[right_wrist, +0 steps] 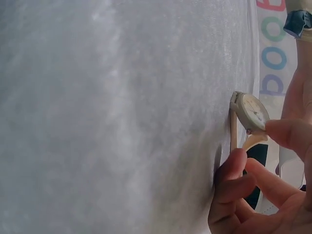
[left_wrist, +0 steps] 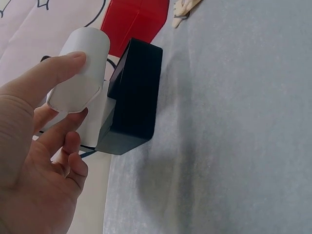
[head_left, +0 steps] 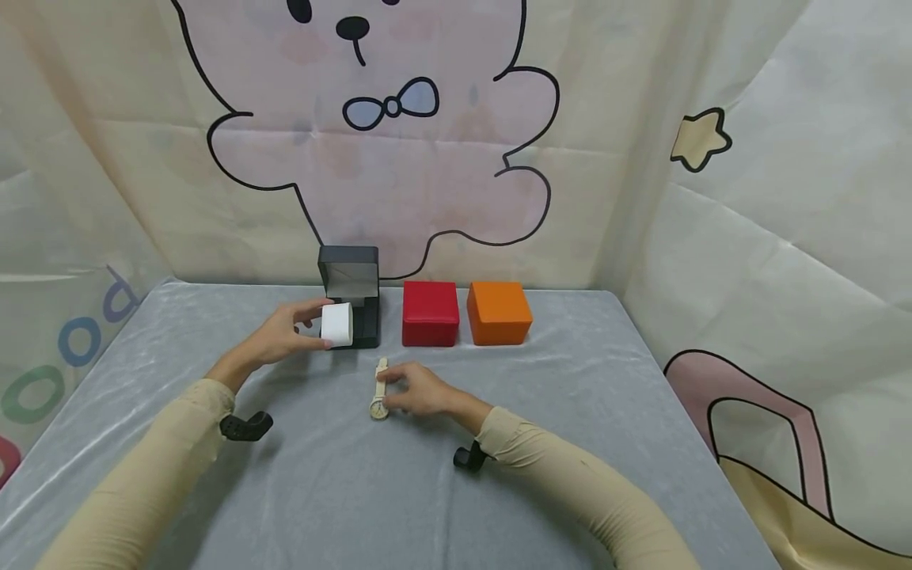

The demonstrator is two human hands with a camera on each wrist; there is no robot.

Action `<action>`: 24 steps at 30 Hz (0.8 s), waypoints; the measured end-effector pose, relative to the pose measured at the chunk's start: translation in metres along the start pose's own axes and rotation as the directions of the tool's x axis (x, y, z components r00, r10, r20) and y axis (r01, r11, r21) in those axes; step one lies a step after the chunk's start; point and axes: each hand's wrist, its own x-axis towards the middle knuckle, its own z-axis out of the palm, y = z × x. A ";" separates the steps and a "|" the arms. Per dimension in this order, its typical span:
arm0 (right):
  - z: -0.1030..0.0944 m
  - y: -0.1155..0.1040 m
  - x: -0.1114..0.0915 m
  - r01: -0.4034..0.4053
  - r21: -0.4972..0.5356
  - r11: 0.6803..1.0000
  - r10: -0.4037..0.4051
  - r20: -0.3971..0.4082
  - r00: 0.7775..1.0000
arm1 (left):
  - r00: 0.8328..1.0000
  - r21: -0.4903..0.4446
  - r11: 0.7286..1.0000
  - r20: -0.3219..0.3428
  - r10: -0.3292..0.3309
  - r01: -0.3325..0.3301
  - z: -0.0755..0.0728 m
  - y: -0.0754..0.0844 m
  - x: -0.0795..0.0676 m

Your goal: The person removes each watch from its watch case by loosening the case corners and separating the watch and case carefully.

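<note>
My left hand (head_left: 281, 334) pinches a white watch cushion (head_left: 337, 324) between thumb and fingers, in front of an open black watch box (head_left: 366, 326). In the left wrist view the cushion (left_wrist: 92, 41) is a smooth rounded block, held above the box's grey-white inside. A wristwatch (head_left: 379, 409) with a cream strap and round pale dial lies on the cloth near the table's middle. My right hand (head_left: 420, 389) holds it, fingers across the strap. Seen from the right wrist, the thumb is at the edge of the watch case (right_wrist: 253, 111) and the fingertips at the strap.
A red box (head_left: 431, 315) and an orange box (head_left: 499, 313), both closed, stand in a row right of the black one. Grey cloth (head_left: 342, 491) covers the table. A printed curtain (head_left: 427, 190) hangs right behind the boxes.
</note>
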 end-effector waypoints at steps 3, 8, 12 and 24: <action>-0.001 0.000 -0.002 -0.003 0.000 1.000 0.003 0.010 1.000 | 1.000 0.007 1.000 0.000 -0.002 0.002 0.001 0.001 0.000; -0.003 0.000 -0.002 -0.004 0.028 1.000 0.003 0.020 1.000 | 1.000 0.015 1.000 0.002 -0.013 0.013 0.000 0.001 0.000; -0.006 0.001 -0.001 0.008 0.051 0.999 -0.009 0.015 1.000 | 1.000 0.016 1.000 0.004 -0.019 0.019 -0.002 0.003 0.001; -0.021 0.004 -0.004 0.011 0.130 0.991 -0.013 0.018 1.000 | 1.000 0.032 0.999 0.006 -0.022 0.022 -0.002 0.004 0.006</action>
